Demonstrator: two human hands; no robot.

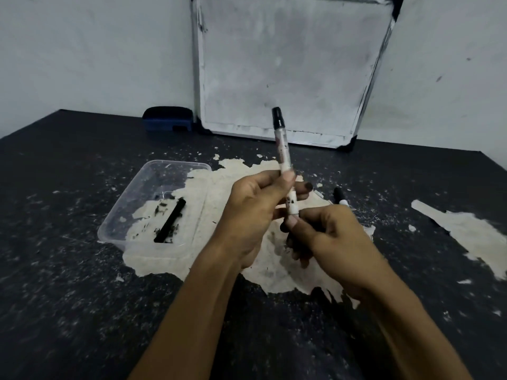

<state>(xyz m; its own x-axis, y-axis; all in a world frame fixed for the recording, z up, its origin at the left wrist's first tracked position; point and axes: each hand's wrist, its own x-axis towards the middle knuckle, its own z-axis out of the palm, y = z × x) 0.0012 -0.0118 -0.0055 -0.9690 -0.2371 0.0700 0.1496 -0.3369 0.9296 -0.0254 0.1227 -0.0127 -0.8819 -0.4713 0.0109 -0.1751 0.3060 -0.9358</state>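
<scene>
A white marker (283,149) with a black tip stands nearly upright above the table's middle. My left hand (255,212) grips its barrel between thumb and fingers. My right hand (323,237) pinches the marker's lower end with thumb and forefinger, and its ink-stained curled fingers seem to hold something dark; what it is stays hidden. A clear plastic container (142,187) sits to the left, with a black ink stick (170,220) lying inside it.
A smudged whiteboard (288,67) leans against the wall at the back. A blue eraser (168,118) sits left of it. A second marker (340,198) lies right of my hands. The black tabletop (68,283) is worn, with pale peeled patches.
</scene>
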